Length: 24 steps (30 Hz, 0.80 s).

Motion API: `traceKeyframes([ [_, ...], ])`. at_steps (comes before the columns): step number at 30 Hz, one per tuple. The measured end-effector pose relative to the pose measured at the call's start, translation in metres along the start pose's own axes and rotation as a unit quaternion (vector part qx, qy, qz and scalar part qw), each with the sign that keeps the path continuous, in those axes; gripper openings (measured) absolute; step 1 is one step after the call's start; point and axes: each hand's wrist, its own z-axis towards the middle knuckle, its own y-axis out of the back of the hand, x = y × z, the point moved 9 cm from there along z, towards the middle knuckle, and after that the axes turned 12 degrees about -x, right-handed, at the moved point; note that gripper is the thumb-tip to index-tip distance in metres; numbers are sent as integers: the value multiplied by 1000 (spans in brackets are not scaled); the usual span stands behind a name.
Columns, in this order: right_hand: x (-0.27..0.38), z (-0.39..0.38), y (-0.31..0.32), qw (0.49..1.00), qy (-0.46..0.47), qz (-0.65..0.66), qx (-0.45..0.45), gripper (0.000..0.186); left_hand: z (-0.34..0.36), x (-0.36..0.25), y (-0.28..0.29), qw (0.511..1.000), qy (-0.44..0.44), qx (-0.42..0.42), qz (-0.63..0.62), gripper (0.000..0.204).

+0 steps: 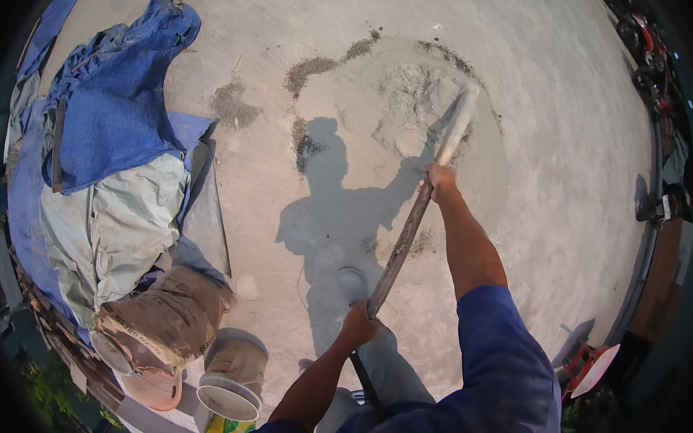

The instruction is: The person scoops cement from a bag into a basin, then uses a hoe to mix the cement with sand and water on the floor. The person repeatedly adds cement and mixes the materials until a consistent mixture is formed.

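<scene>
My right hand (440, 179) is closed round the middle of a long wooden handle (403, 245), and my left hand (358, 324) grips it lower down, near my legs. The handle slants up to the right; its pale, dusty far end (460, 108) is over a heap of grey powder (407, 96), and I cannot make out a tool head there. The heap lies on the concrete floor inside a damp-looking grey patch with a dark gritty rim. My shadow falls across the floor left of the handle.
Blue and pale tarps (115, 134) cover things at left, beside a brown paper sack (160, 320), a dusty bucket (236, 355) and a pink bucket-like item (152, 391). Parked motorbikes (643, 44) line the right edge; a red object (582, 369) stands at lower right.
</scene>
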Motion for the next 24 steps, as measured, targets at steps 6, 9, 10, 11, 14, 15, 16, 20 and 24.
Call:
traceKeyframes([
  [6,5,-10,-2,991,3,126,39,7,41,26,12,994,-21,-102,44,34],
  [9,56,-32,11,972,9,221,79,7,73,-11,57,971,-75,-196,115,28],
  [10,79,-41,20,961,23,253,107,9,79,-29,70,964,-96,-215,124,28],
  [11,99,-52,27,949,38,283,136,10,80,-47,82,956,-116,-235,133,27],
  [14,126,-87,61,940,61,307,139,13,56,-84,99,951,-143,-229,151,24],
  [15,131,-99,73,939,62,308,141,14,44,-93,105,952,-148,-220,152,22],
  [16,126,-120,75,937,63,309,148,15,25,-89,111,954,-155,-214,140,22],
  [20,32,-189,86,942,-1,285,177,16,-73,-25,123,970,-117,-177,116,26],
  [24,-138,-242,91,933,-128,251,223,16,-201,100,124,977,-16,-122,175,27],
])
